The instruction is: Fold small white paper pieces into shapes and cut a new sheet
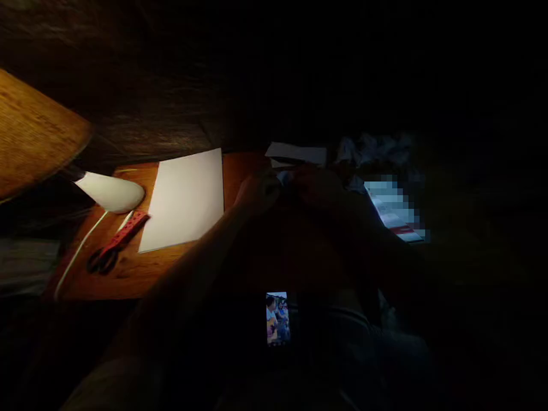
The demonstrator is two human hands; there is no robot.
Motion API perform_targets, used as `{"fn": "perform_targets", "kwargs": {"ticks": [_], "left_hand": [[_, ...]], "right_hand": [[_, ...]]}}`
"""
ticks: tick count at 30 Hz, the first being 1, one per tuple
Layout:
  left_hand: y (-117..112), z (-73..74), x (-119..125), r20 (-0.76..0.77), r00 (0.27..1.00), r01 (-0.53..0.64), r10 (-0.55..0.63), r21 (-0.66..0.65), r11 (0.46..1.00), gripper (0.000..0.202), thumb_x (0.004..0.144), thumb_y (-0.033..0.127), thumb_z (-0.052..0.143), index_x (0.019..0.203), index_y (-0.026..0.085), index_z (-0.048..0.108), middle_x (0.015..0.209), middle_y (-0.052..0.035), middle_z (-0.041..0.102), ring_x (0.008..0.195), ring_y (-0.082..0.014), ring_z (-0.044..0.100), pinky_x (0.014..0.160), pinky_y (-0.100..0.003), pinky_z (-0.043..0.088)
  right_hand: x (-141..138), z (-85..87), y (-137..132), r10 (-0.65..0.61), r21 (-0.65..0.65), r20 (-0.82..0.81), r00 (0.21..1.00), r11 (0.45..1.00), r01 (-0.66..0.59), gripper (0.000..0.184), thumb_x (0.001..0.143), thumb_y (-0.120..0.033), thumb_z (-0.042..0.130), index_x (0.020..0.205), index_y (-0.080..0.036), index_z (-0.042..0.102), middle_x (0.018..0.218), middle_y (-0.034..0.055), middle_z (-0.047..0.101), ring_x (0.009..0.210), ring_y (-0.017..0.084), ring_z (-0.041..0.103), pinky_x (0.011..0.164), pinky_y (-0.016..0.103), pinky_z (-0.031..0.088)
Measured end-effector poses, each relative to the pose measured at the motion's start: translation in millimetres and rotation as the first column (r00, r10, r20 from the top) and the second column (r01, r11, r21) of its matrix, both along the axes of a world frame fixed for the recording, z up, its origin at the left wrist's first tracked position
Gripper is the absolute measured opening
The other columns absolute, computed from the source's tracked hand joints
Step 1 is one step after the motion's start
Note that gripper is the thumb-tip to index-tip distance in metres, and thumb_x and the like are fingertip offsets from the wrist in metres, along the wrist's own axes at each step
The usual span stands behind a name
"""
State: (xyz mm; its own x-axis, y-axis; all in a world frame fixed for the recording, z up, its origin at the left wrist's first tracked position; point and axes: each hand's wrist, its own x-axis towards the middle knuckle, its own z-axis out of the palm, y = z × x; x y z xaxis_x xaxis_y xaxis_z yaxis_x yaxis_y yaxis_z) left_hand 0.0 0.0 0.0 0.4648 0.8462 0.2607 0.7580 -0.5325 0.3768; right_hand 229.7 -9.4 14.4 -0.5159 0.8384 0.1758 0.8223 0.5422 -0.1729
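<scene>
Over the dim middle of the table, my left hand [259, 188] and my right hand [314, 185] are close together. Both appear closed, with the fingers bent inward. A small pale bluish thing [283, 178] shows between them, and shadow hides what kind it is. Just beyond the hands lies a folded white paper [299, 153]. Beside my left forearm a large white sheet [186, 200] rests flat under the lamp light. Darkness hides most of my right hand's fingers.
A lamp with a woven shade [38, 137] and white base [112, 192] stands at the left. Near it are dark-handled scissors [103, 260] and a red strip [128, 229] with dark marks. A lit screen [394, 211] is at right; a lit phone [277, 319] is below. Crumpled pale material [377, 149] lies behind.
</scene>
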Motion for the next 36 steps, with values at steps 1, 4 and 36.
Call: {"fn": "perform_targets", "kwargs": {"ticks": [1, 4, 36], "left_hand": [[1, -1.6, -1, 0.004, 1.000, 0.001, -0.001, 0.005, 1.000, 0.028, 0.094, 0.022, 0.059, 0.101, 0.019, 0.086, 0.126, -0.0130, 0.077, 0.112, -0.0305, 0.074, 0.092, -0.043, 0.060], [5, -6.6, -2, 0.036, 0.999, 0.002, -0.003, 0.009, 1.000, 0.024, 0.093, 0.019, 0.060, 0.093, 0.020, 0.084, 0.119, -0.0114, 0.078, 0.106, -0.0267, 0.074, 0.087, -0.039, 0.059], [12, -15.1, 1, 0.122, 0.993, -0.008, 0.008, 0.000, 1.000, 0.015, 0.085, 0.033, 0.084, 0.092, 0.023, 0.077, 0.109, -0.0068, 0.076, 0.090, -0.0215, 0.067, 0.076, -0.034, 0.051]], "right_hand": [[1, -0.9, 1, -0.003, -0.013, -0.007, 1.000, 1.000, 0.003, 0.035, 0.103, -0.021, 0.056, 0.118, -0.016, 0.088, 0.142, 0.0153, 0.077, 0.118, 0.034, 0.075, 0.087, 0.042, 0.053], [3, -5.5, 5, -0.003, -0.034, -0.063, 0.998, 0.999, 0.001, 0.032, 0.102, -0.023, 0.060, 0.118, -0.021, 0.088, 0.139, 0.0126, 0.079, 0.116, 0.032, 0.074, 0.089, 0.042, 0.054], [4, -17.8, 19, -0.025, -0.129, -0.340, 0.940, 0.991, -0.021, 0.029, 0.092, -0.019, 0.074, 0.117, -0.020, 0.088, 0.127, 0.0115, 0.085, 0.118, 0.033, 0.079, 0.102, 0.046, 0.060]]}}
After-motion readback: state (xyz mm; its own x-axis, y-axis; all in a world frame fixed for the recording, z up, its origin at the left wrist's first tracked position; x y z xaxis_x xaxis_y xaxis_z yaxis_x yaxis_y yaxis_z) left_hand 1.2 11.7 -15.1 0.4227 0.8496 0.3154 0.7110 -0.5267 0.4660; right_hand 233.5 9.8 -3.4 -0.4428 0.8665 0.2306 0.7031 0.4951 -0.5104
